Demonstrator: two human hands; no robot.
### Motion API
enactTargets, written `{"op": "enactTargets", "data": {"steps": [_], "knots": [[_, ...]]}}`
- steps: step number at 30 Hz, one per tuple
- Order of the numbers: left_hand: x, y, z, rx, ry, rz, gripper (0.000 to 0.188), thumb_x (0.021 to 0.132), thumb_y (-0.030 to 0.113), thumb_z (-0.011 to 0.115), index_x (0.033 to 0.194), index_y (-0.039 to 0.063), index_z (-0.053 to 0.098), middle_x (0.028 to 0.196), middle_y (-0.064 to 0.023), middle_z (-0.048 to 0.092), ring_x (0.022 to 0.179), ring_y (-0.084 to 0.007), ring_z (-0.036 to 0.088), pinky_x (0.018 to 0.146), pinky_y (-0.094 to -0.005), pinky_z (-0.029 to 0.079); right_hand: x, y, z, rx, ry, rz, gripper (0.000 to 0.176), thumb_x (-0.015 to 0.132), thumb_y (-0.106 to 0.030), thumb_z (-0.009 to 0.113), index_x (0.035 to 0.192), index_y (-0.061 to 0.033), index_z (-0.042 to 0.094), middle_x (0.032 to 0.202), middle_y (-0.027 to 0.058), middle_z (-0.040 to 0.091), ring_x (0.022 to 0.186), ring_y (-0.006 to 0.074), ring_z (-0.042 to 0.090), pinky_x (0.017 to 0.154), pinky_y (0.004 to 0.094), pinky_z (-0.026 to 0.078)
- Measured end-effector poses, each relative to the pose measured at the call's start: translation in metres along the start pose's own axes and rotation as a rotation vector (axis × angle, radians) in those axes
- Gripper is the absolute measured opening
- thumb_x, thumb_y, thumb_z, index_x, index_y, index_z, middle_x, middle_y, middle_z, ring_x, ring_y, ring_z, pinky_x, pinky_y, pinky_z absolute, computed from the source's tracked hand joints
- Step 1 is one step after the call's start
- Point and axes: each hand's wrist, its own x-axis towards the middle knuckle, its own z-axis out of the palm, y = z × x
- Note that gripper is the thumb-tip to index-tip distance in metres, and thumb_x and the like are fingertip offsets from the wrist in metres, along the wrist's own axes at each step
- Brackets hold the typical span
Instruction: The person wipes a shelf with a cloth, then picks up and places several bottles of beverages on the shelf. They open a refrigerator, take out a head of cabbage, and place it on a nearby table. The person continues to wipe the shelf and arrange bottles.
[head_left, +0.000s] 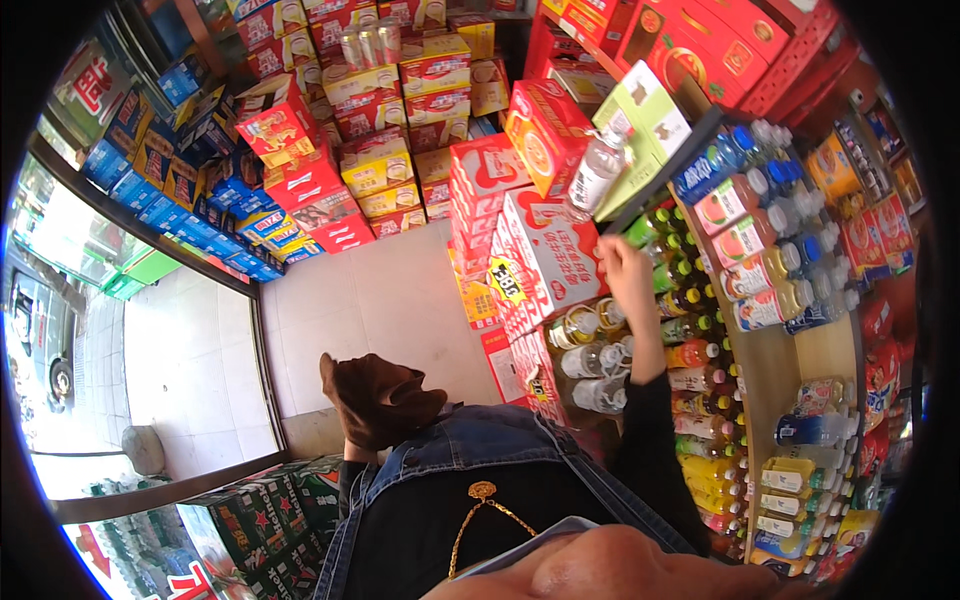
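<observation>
A crumpled brown cloth (382, 397) hangs over my left hand (360, 452), which grips it and is mostly hidden beneath it. My right hand (624, 264) is stretched out to the right with its fingers curled in; I see nothing in it. It is just beyond the right edge of a red and white carton (559, 251). A large clear plastic bottle (596, 176) with a white label stands just past the hand. Rows of capped drink bottles (682, 304) stand beside my wrist on the shelving.
Stacked red and yellow cartons (375, 172) line the far side of the tiled floor (352, 300). Blue packs (172, 195) are piled along the glass door frame (262, 352) at left. Green Heineken cartons (255, 510) stand at lower left. A wooden shelf (772, 367) holds more bottles at right.
</observation>
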Motion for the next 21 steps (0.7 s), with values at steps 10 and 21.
{"op": "enactTargets", "data": {"steps": [10, 21], "knots": [[-0.021, -0.076, -0.088, -0.027, 0.269, -0.206, 0.021, 0.080, 0.029, 0.066, 0.078, 0.008, 0.064, 0.068, -0.0089, 0.063, 0.062, -0.0248, 0.061, 0.054, -0.0377, 0.044, 0.252, 0.125, 0.049, -0.702, 0.023, -0.139, 0.040, 0.095, -0.032, 0.057, 0.117, 0.0005, 0.060, 0.121, 0.0272, 0.060, 0.111, 0.0420, 0.058, 0.091, 0.0489, 0.048], [0.045, -0.143, -0.078, -0.285, 0.183, -0.296, 0.024, 0.085, 0.031, 0.064, 0.083, 0.007, 0.063, 0.070, -0.0094, 0.064, 0.064, -0.0243, 0.062, 0.054, -0.0376, 0.046, 0.241, 0.074, 0.045, -0.976, -0.068, -0.035, 0.031, 0.082, -0.019, 0.071, 0.104, 0.0018, 0.063, 0.106, 0.0206, 0.064, 0.098, 0.0395, 0.062, 0.082, 0.0482, 0.050]]}}
